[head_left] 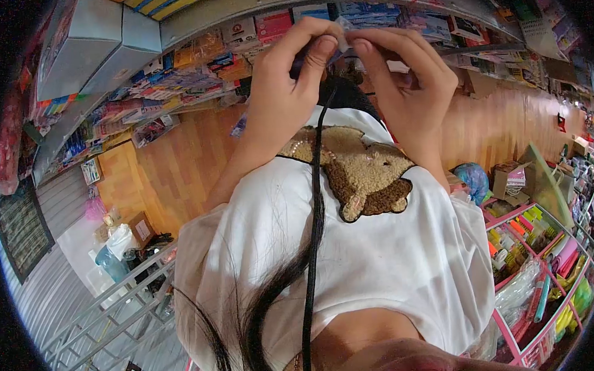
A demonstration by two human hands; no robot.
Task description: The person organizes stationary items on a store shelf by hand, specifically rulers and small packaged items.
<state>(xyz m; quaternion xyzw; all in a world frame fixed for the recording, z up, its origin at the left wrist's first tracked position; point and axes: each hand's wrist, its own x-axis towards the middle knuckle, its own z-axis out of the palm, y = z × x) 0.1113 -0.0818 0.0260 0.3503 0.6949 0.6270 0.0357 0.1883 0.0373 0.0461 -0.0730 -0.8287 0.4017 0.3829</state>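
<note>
Both hands are raised together at the top of the head view, in front of packed shelves. My left hand (290,70) pinches a small clear plastic piece (343,31) between thumb and curled fingers. Against its other side, my right hand (411,68) closes thumb and index finger, with the other fingers bent. The plastic looks like a little wrapper or bag; its exact kind and any contents are too small to make out. Something dark lies just below it, partly hidden by the left fingers.
Shelves of packaged goods (193,77) run across the front, with large white boxes (98,45) at upper left. A pink-edged divided bin (521,242) of colourful items stands at right. Metal railing (110,306) is at lower left, beyond the wooden floor (189,147). A black cord (317,184) hangs down my shirt.
</note>
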